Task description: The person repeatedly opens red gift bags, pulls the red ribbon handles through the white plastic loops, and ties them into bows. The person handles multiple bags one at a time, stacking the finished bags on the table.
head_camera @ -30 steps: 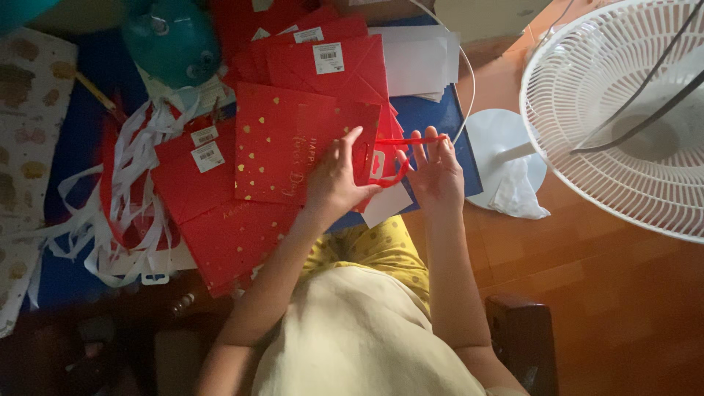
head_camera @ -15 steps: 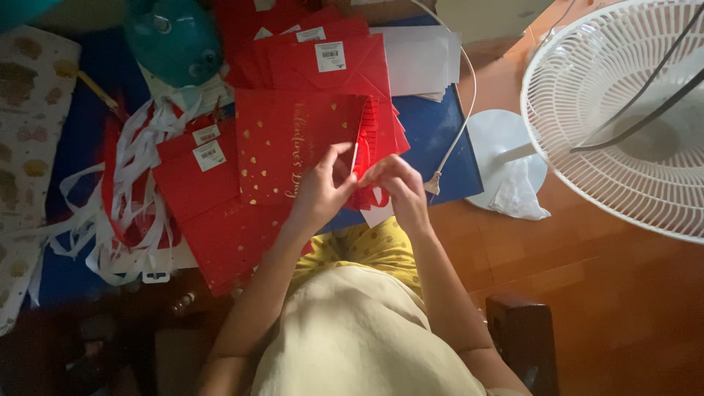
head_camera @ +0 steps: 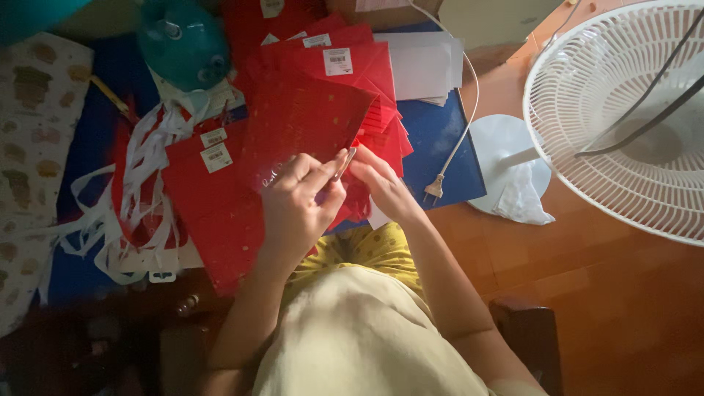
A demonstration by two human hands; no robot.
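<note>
My left hand (head_camera: 297,202) pinches the right edge of a red paper bag with small gold dots (head_camera: 301,128), held flat above my lap. My right hand (head_camera: 381,183) meets it from the right, fingertips touching the same edge of the bag beside a thin pale strip (head_camera: 346,163) held between the two hands. More red bags (head_camera: 213,198) with white price stickers lie under and left of the held one.
A white pedestal fan (head_camera: 623,117) lies on the wooden floor at right, its plug and cord (head_camera: 440,183) on a blue mat (head_camera: 440,139). White paper strips (head_camera: 139,198) pile up at left. A teal round object (head_camera: 183,40) and white sheets (head_camera: 425,66) sit farther back.
My hands, apart and stretching a red handle a second ago, have come together at the bag's right edge. The bag has shifted closer and tilted.
</note>
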